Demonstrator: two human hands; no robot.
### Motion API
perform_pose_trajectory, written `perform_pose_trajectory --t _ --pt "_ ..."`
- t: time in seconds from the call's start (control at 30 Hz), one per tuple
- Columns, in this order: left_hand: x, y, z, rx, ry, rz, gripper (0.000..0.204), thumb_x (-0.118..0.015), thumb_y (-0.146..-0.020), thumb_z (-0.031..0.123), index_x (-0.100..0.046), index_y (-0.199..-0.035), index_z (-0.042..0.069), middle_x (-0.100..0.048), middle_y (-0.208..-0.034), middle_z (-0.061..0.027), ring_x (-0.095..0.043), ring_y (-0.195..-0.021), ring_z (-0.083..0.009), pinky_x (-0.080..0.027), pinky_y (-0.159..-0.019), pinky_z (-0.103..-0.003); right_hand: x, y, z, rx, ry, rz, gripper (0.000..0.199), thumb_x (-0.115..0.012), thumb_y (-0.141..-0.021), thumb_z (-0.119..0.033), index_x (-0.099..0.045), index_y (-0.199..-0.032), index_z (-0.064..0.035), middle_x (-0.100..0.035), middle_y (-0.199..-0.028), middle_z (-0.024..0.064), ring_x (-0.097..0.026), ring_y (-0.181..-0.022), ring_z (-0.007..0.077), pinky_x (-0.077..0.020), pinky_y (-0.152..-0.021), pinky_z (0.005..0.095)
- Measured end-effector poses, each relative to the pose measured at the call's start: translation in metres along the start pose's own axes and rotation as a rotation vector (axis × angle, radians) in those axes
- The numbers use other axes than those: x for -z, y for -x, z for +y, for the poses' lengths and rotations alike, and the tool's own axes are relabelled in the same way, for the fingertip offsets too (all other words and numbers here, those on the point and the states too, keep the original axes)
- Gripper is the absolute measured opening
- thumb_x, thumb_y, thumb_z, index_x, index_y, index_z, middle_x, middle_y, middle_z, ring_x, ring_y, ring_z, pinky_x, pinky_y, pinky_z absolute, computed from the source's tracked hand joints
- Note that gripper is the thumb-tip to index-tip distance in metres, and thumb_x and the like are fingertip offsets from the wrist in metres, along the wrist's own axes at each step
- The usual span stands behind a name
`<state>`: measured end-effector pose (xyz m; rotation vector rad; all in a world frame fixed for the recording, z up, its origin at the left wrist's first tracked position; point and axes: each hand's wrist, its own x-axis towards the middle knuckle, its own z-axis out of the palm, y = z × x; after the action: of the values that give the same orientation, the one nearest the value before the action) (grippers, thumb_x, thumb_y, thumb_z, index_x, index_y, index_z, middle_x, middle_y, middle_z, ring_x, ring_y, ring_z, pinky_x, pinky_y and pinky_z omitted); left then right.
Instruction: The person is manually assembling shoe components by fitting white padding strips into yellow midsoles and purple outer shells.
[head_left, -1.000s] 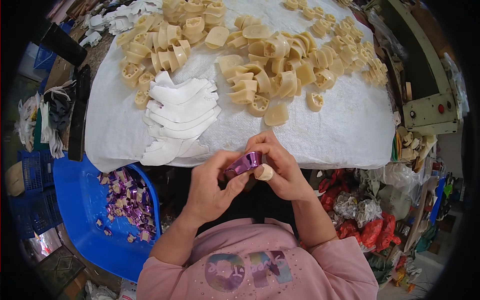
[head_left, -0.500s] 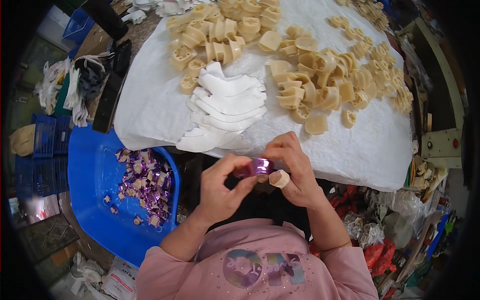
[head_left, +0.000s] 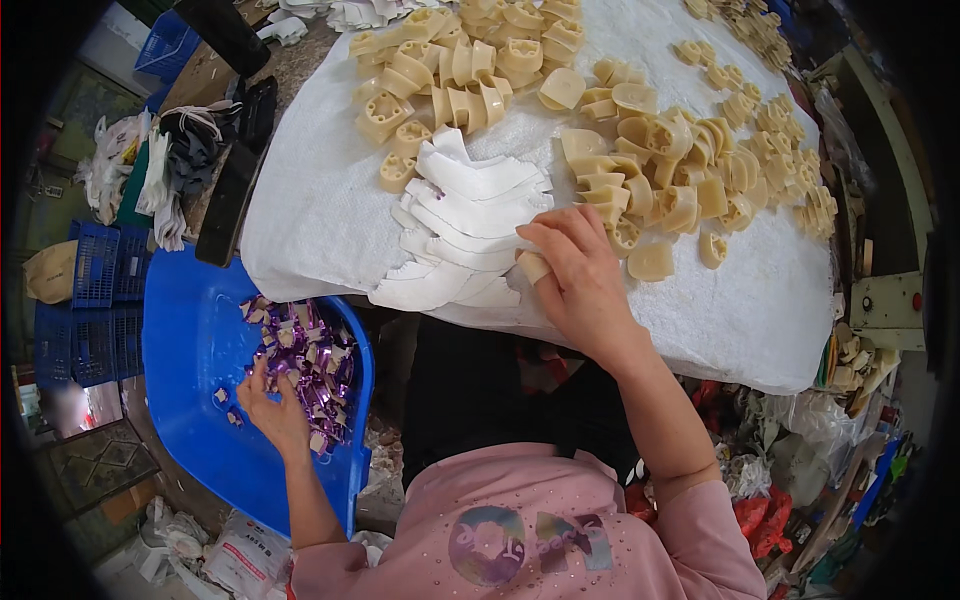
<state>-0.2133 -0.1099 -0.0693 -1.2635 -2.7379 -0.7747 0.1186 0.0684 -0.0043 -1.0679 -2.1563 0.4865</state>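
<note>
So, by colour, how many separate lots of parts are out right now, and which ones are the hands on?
Purple pieces: 1 heap, in the blue tub, with the left hand on it.
White flat pieces: 1 stack, with the right hand at its edge.
Cream moulded parts: 1 loose spread on the white cloth.
Total: 3 lots.

Table (head_left: 760, 330) under white cloth (head_left: 320, 200): cream plastic parts (head_left: 640, 150) spread across the top, stack of white curved pieces (head_left: 465, 230) near front edge.
</note>
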Motion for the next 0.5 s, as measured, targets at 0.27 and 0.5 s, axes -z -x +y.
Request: perform_pose_trajectory --t 0.27,0.5 --pt "-0.021 -0.022 0.133 -0.490 0.460 -0.034 0.029 -0.062 -0.072 -0.005 -0.065 -0.100 0.003 -0.057 -0.102 -0.0120 -0.054 -0.099 -0.0284 -0.041 -0.088 -0.036 -0.021 -0.040 0.006 0.108 0.157 0.001 0.026 -0.061 -0.070 0.001 -0.065 -0.095 -0.0039 -0.056 -0.094 0.0090 -0.049 -0.094 0.0278 -0.0423 -0.081 0.0380" --pt "-0.047 -0.031 0.199 -0.878 0.511 -0.085 0.027 -0.067 -0.066 -0.003 -0.063 -0.091 0.004 -0.057 -0.102 -0.0100 -0.055 -0.101 -0.0292 -0.041 -0.086 -0.039 -0.045 -0.077 -0.005 0.162 0.198 -0.108 0.041 -0.060 -0.061 0.007 -0.065 -0.099 -0.0080 -0.054 -0.093 0.0078 -0.048 -0.094 0.0275 -0.0392 -0.081 0.0370"
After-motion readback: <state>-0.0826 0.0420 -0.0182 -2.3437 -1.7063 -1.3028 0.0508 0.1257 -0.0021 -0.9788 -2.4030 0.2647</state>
